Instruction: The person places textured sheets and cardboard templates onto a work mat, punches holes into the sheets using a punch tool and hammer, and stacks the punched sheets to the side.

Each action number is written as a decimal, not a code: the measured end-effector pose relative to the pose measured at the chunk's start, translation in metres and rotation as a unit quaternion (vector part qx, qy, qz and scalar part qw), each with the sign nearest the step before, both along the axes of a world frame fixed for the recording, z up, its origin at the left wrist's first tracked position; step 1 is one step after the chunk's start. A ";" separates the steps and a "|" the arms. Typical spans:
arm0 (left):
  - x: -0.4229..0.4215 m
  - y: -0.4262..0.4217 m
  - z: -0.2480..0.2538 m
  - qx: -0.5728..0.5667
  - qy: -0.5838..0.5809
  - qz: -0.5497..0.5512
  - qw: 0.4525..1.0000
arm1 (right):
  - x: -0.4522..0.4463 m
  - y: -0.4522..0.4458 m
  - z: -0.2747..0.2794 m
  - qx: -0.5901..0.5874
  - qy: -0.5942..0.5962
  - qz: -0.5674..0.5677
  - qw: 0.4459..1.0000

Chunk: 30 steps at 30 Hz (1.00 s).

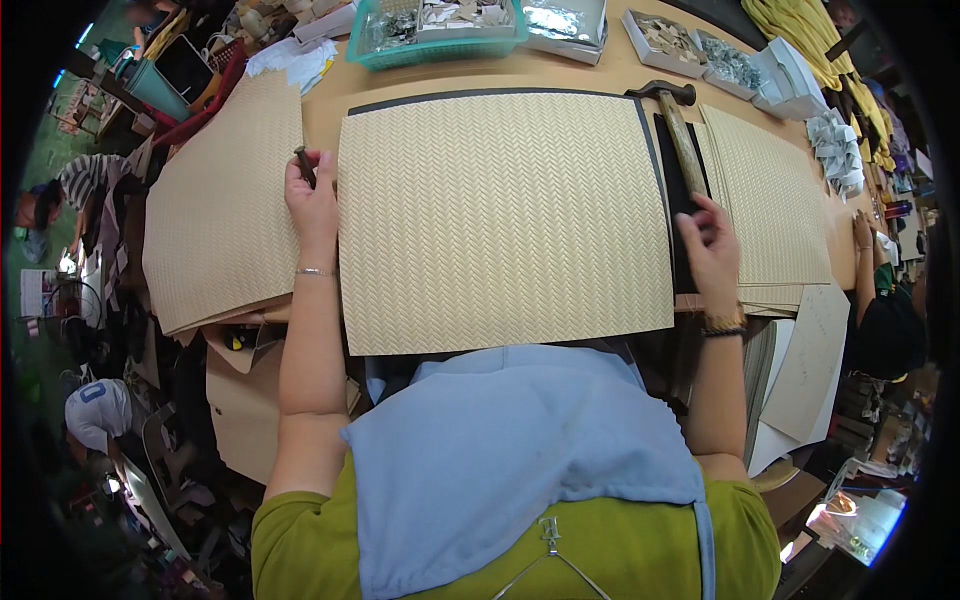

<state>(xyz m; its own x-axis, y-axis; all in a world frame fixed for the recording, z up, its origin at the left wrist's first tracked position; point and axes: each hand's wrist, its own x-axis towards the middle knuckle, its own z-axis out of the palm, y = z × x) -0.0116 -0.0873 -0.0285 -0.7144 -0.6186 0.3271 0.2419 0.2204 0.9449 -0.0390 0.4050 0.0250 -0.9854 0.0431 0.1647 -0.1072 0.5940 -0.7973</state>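
Our left hand (314, 208) is at the left edge of the middle woven sheet (505, 225), fingers pinched round a short dark tool (304, 167) with its blunt end sticking up. Our right hand (714, 255) is off that sheet's right edge, fingers half curled at the butt of the hammer (682, 145). Can't tell if they've got a grip on it.

Hammer's right of the sheet, head towards the desk's (590, 72) far edge, handle pointing back at us, black sheet (683, 255) under it. Middle sheet is square in front of us, near side hanging over the desk's near edge; a dark layer shows along its far and right sides.

More woven stock either side: left stack (225, 205) by the desk's left end, right stack (775, 205) towards the right end. Along the far edge we have a teal basket (440, 60) of small parts and, near the far right corner, an open white box (795, 95). Blue apron (500, 430) on us.
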 end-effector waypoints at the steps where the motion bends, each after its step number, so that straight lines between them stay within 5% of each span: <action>1: 0.000 -0.001 -0.001 0.003 -0.003 0.000 1.000 | 0.003 0.019 0.004 0.024 0.007 -0.025 0.999; 6: 0.001 -0.002 -0.002 0.018 -0.014 -0.007 1.000 | 0.040 0.207 0.014 0.135 0.101 -0.267 0.949; 9: 0.001 0.000 0.000 0.023 -0.018 -0.005 1.000 | 0.106 0.329 0.021 0.410 0.032 -0.426 0.806; 11: 0.001 0.001 0.002 0.029 -0.018 -0.004 0.999 | 0.151 0.350 0.022 0.427 -0.141 -0.513 0.731; 13: 0.001 0.000 0.001 0.043 -0.020 -0.006 0.999 | 0.202 0.436 -0.028 0.320 -0.281 -0.538 0.727; 15: 0.001 0.000 0.001 0.038 -0.020 -0.008 0.999 | 0.244 0.452 -0.077 0.304 -0.287 -0.555 0.719; 21: 0.002 0.001 0.003 0.033 -0.018 -0.016 0.999 | 0.236 0.423 -0.051 0.038 -0.306 -0.544 0.781; 26: 0.003 0.003 0.004 0.026 -0.026 -0.010 0.999 | 0.270 0.550 -0.104 -0.202 -0.226 -0.615 0.728; 30: 0.004 0.002 0.004 0.043 -0.010 -0.013 0.999 | 0.251 0.533 -0.060 -0.433 -0.028 -0.542 0.720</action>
<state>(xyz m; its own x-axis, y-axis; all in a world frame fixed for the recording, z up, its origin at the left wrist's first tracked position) -0.0079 -0.0853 -0.0249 -0.7365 -0.6251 0.2583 0.2268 0.1315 0.9650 0.2115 0.9378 -0.0354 -0.3002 0.8535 -0.4260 0.0920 -0.4186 -0.9035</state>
